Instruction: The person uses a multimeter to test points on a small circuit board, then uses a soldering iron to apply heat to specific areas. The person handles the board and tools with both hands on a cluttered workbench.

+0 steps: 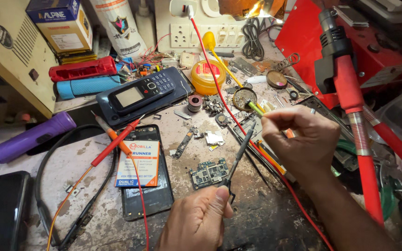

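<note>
My left hand point(200, 218) at the bottom centre grips black tweezers point(239, 155) that point up and to the right. My right hand point(301, 139) is closed around a soldering iron with a yellow-green tip section point(256, 108), and the tweezer tips meet that tip. Whether anything is pinched between the tweezer tips is too small to tell. A small green circuit board point(209, 172) lies on the worn bench just left of the tweezers. A red wire point(219, 88) runs from a wall plug down under my right hand.
A dark button phone point(143, 93) lies on a black device at the back. A phone back cover with a white and orange battery point(138, 162) and red probes point(115, 142) lies to the left. A purple torch point(31, 137), yellow flux tin point(208, 76), red hot-air tool point(345, 83) and small parts surround them.
</note>
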